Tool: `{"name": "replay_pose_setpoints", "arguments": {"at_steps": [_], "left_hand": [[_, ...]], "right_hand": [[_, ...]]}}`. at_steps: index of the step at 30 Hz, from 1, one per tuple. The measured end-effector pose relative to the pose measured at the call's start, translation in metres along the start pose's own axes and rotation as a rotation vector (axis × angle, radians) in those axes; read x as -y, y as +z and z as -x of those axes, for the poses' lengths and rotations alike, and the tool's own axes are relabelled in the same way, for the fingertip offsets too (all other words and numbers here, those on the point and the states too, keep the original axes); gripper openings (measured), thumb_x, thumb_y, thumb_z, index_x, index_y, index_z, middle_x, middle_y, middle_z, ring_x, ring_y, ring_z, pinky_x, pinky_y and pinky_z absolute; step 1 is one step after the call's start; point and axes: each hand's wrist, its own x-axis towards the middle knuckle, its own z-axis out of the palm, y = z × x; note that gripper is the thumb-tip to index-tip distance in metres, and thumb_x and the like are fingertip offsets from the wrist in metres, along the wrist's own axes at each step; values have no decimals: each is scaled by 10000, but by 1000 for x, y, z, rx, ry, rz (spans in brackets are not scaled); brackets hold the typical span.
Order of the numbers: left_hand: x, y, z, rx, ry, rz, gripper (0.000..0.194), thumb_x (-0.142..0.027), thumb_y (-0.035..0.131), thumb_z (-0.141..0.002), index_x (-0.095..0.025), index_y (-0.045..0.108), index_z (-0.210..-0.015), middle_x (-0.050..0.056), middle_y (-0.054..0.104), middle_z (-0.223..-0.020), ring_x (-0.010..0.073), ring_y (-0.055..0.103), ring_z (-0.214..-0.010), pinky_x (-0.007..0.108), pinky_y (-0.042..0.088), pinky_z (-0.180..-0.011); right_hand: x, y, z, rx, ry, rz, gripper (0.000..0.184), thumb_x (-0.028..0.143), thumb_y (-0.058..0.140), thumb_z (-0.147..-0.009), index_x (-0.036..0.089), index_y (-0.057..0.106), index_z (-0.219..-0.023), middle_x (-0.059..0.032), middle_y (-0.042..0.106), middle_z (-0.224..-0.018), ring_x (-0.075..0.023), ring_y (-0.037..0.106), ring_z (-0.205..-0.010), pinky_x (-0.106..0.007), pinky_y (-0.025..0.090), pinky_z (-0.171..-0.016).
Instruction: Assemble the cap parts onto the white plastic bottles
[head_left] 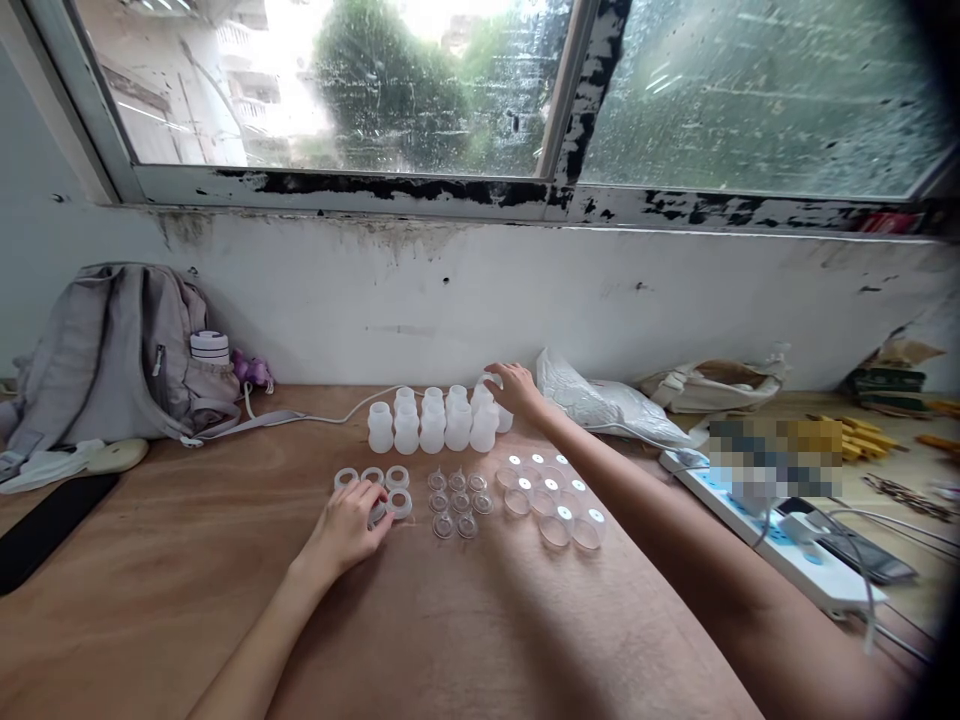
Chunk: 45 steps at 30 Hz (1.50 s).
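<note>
Frosted white plastic bottles (432, 428) stand upright in rows towards the wall. My right hand (517, 388) reaches to the right end of these rows, its fingers curled around the top of one bottle (489, 382). Nearer to me on the left lie several white collar rings (399, 503). My left hand (351, 524) is over them, with thumb and fingers closed on a ring (377, 514) partly hidden under it. Clear nipple-shaped pieces (460, 502) lie in the middle. To their right are clear round covers (555, 530) with white dots.
A grey backpack (112, 340) and a black phone-like slab (52, 530) are at the left. A white plastic bag (600, 400) lies by the wall. On the right, a white power strip (772, 540) has cables and a dark phone (862, 550) beside it.
</note>
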Motion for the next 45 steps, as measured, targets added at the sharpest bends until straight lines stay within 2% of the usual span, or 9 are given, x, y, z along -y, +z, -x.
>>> {"name": "replay_pose_setpoints", "arguments": {"at_steps": [3, 6, 11, 16, 21, 26, 34, 40, 45], "left_hand": [[0, -12, 0, 104, -4, -49, 155, -351, 504, -727, -200, 530, -745, 32, 595, -795, 206, 516, -793, 320, 355, -731], [0, -21, 1, 207, -63, -82, 223, -416, 525, -694, -204, 535, -762, 37, 605, -822, 220, 513, -816, 331, 326, -738], [1, -26, 8, 294, -127, -124, 316, -457, 558, -642, -217, 539, -846, 46, 613, -887, 254, 508, -868, 372, 300, -755], [0, -23, 10, 333, -135, -144, 290, -411, 572, -635, -214, 540, -846, 58, 614, -880, 270, 512, -873, 393, 310, -757], [-17, -17, 3, 201, -45, 60, 245, -370, 535, -716, -213, 528, -904, 47, 593, -912, 232, 521, -867, 380, 355, -788], [-50, 8, 8, 78, 26, 491, 312, -295, 519, -766, -226, 490, -1069, 46, 562, -994, 171, 534, -867, 301, 431, -791], [-67, 48, 19, 82, -252, 940, 334, -248, 629, -679, -186, 489, -976, 46, 592, -950, 158, 587, -839, 296, 493, -785], [-69, 50, 18, 93, -208, 978, 375, -190, 613, -689, -189, 489, -1043, 62, 550, -1036, 178, 560, -943, 321, 484, -836], [-72, 48, 19, 94, -170, 966, 342, -172, 600, -698, -197, 505, -1025, 51, 541, -1007, 172, 563, -919, 317, 496, -822]], "right_hand": [[24, -10, 22, -113, -44, -75, 236, 171, 372, -839, 153, 575, -957, -87, 625, -934, -202, 532, -893, -322, 383, -793], [52, -15, 63, -248, -195, -356, 179, 158, 416, -814, 168, 587, -867, -52, 624, -774, -151, 551, -676, -260, 424, -632], [74, 6, 141, -136, -238, -426, 153, 151, 401, -815, 172, 552, -827, -37, 588, -698, -119, 512, -564, -218, 378, -518], [66, 36, 185, 11, -100, -323, 126, 243, 431, -816, 177, 515, -881, -20, 575, -700, -120, 521, -545, -215, 366, -504], [62, 45, 193, 91, -96, -316, 109, 275, 470, -798, 193, 515, -853, -40, 564, -804, -142, 551, -640, -230, 414, -556], [65, 42, 195, 37, -75, -569, 140, 234, 441, -826, 203, 481, -956, -48, 557, -879, -127, 549, -660, -232, 452, -593], [74, 45, 205, -76, -33, -718, 219, 92, 476, -736, 211, 500, -917, -41, 487, -903, -111, 527, -656, -203, 460, -520], [83, 45, 212, -132, -150, -662, 343, 16, 426, -705, 230, 501, -962, -57, 454, -898, -175, 514, -836, -294, 489, -698], [89, 37, 213, 54, -253, -734, 488, -27, 383, -682, 230, 434, -1093, -68, 479, -951, -173, 515, -869, -300, 479, -743]]}}
